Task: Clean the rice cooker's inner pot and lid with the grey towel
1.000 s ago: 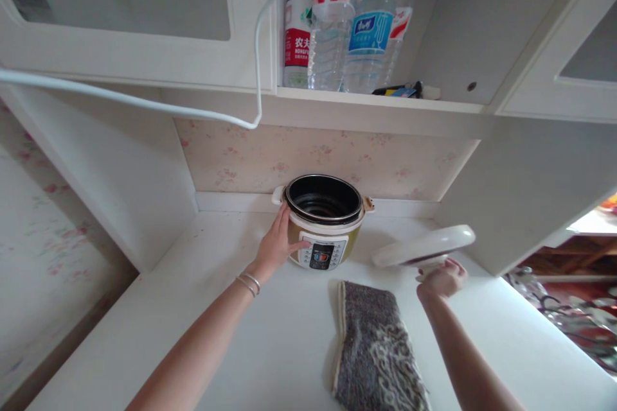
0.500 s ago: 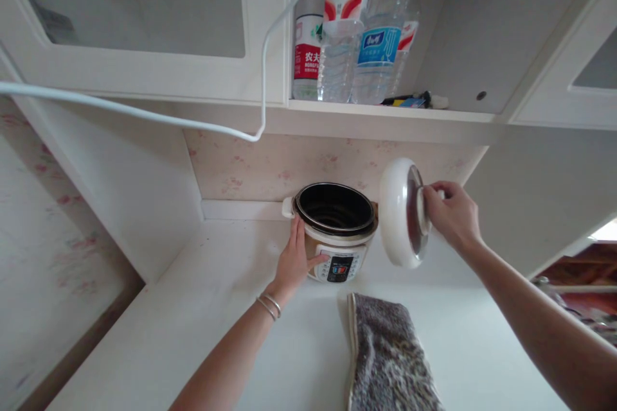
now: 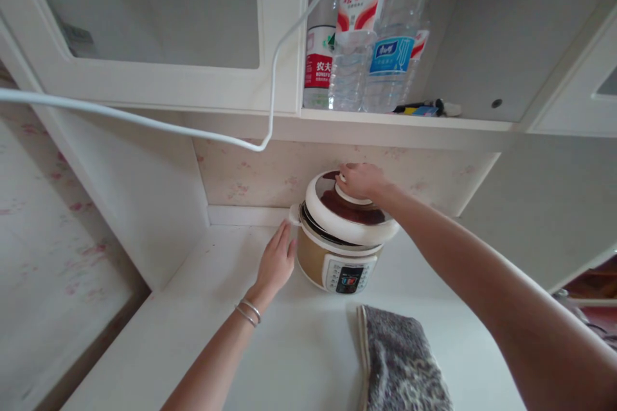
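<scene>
A white and gold electric pressure cooker [image 3: 311,257] stands on the white counter against the wallpapered wall, its button panel facing me. My right hand [image 3: 362,181] grips the knob of the round lid [image 3: 315,202], white with a dark brown top. The lid sits tilted over the pot, and a dark gap shows along the front left of the rim. At the cooker's left side is my left hand [image 3: 277,260], fingers stretched out near the side handle [image 3: 294,214]. Whether its fingertips touch the handle I cannot tell.
A folded grey patterned towel [image 3: 402,359] lies in front of the cooker. Overhead, an open cabinet shelf [image 3: 409,118] holds several plastic bottles [image 3: 357,45] and small items. A white cable [image 3: 193,131] hangs across the upper left, close to me.
My right hand has brought the lid from the cooker's right side leftward onto the pot's top. My left hand has come off the cooker's front and moved slightly left.
</scene>
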`<state>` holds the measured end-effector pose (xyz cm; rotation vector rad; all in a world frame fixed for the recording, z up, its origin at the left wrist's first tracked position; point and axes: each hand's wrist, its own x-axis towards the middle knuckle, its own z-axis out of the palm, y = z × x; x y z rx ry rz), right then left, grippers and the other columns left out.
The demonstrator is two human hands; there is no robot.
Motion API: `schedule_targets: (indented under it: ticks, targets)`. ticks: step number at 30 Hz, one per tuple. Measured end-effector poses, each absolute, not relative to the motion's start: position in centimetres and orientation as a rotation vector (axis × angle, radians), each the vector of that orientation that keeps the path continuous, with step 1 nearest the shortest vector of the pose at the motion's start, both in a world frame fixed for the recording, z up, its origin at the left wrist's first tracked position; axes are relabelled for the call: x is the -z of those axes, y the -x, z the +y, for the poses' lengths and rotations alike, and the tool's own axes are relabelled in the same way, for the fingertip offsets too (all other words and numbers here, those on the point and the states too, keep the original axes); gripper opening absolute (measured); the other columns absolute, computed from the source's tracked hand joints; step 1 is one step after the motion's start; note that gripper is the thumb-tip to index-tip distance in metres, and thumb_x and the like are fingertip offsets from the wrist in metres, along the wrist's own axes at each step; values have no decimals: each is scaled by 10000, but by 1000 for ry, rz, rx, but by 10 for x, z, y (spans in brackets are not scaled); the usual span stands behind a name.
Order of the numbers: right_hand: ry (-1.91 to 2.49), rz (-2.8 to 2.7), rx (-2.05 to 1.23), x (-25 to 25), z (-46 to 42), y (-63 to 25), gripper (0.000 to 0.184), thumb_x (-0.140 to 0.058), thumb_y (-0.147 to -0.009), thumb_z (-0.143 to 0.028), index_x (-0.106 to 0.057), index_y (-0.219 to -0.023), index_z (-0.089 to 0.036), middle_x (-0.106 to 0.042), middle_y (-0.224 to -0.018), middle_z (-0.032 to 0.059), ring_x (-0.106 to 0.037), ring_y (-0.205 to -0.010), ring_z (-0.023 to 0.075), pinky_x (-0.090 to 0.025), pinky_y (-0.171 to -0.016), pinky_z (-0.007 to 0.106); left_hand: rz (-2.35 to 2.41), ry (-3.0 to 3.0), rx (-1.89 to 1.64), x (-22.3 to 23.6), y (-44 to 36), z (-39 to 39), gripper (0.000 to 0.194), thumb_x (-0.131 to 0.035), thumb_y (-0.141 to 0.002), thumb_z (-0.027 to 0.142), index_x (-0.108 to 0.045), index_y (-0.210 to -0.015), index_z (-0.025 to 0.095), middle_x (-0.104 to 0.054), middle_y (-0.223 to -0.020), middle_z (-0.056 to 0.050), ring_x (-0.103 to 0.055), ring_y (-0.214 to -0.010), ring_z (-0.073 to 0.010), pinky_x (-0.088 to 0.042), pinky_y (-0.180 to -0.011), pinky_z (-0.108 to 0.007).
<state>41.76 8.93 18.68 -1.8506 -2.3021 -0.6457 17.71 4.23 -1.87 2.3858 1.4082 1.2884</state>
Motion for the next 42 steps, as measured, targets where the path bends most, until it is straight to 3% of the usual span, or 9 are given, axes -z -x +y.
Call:
schedule_targets:
  ticks: [6, 9, 15, 28, 42]
  targets:
    - [1786, -2455, 636, -171, 106, -406, 489, -289, -958, -423, -644, -1077, -109, -653, -1088, 187, -614, -1016, 305, -437, -876, 427, 1397, -2653, -1134, -4, -167, 77, 456, -334, -968, 300, -427, -1392, 163, -425, -1452, -108, -356, -1360, -225, -304, -1127, -421]
    - [1773, -2517, 655, -164, 111, -403, 467, -307, -949, -423, -654, -1043, -125, -669, -1051, 176, -634, -969, 298, -465, -834, 409, 1398, -2693, -1084, -8, -170, 89, 420, -343, -971, 294, -505, -1326, 141, -511, -1380, -121, -455, -1291, -219, -369, -1086, -384]
    - [1748, -2603, 704, -160, 122, -400, 458, -283, -955, -414, -638, -1061, -146, -671, -1067, 164, -641, -962, 282, -481, -805, 376, 1461, -2653, -1061, -14, -172, 93, 365, -370, -972, 279, -579, -1255, 183, -567, -1329, -83, -562, -1184, -192, -466, -994, -329]
    - [1651, -2714, 738, -160, 117, -414, 413, -262, -976, -358, -580, -1108, -131, -654, -1084, 160, -637, -981, 261, -457, -818, 349, 1543, -2538, -930, -28, -170, 87, 347, -418, -962, 338, -595, -1249, 256, -554, -1340, -13, -571, -1171, -169, -466, -976, -280]
    - [1468, -2827, 792, -161, 125, -414, 385, -278, -977, -340, -586, -1081, -135, -665, -1058, 142, -637, -967, 247, -446, -801, 326, 1533, -2498, -1026, -20, -170, 88, 349, -415, -961, 348, -592, -1255, 283, -553, -1340, -1, -591, -1145, -173, -477, -960, -301]
